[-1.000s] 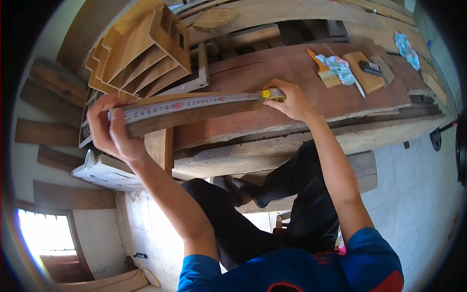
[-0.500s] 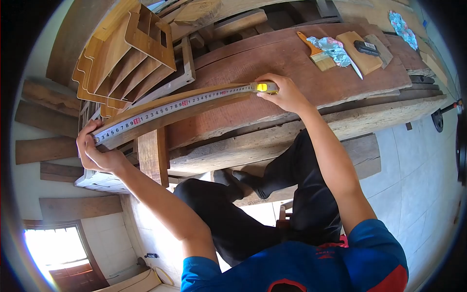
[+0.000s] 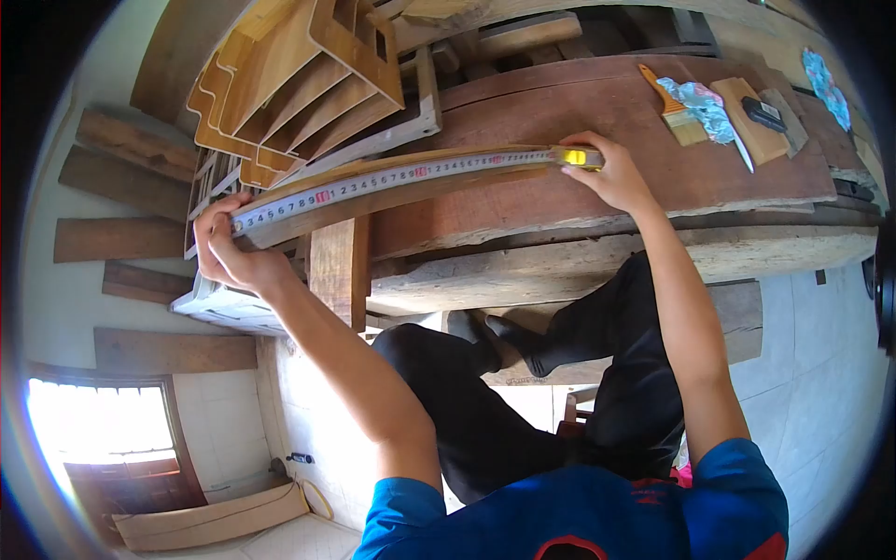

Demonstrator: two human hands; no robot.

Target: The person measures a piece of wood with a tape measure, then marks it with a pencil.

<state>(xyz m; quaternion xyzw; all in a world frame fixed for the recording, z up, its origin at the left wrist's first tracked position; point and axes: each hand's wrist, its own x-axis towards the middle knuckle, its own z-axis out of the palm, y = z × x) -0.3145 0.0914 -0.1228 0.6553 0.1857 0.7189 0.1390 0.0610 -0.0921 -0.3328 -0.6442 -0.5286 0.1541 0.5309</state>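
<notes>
A long wooden strip [image 3: 373,198] spans the view in front of me, and a tape measure's silver blade [image 3: 373,177] is stretched along it, its numbers facing up. My left hand [image 3: 233,247] is closed around the strip's left end, pinning the blade's end there. At the other end my right hand [image 3: 607,173] grips the yellow tape measure case [image 3: 581,158] close to the strip's right end. Under the strip's left part is an upright-looking wood block [image 3: 336,271]. The fingers beneath the strip are partly hidden.
A reddish-brown plank [image 3: 504,117] lies on a thick timber [image 3: 523,271]. A wooden compartment organizer [image 3: 317,79] stands back left. On the plank's right are a brush [image 3: 677,107], crumpled wrapper [image 3: 705,107], and black object [image 3: 763,114] on a wood piece [image 3: 747,135].
The whole view has shifted, so the strip, tape, both hands and surroundings appear further right. Both hands keep their holds, and the tape stays stretched along the strip.
</notes>
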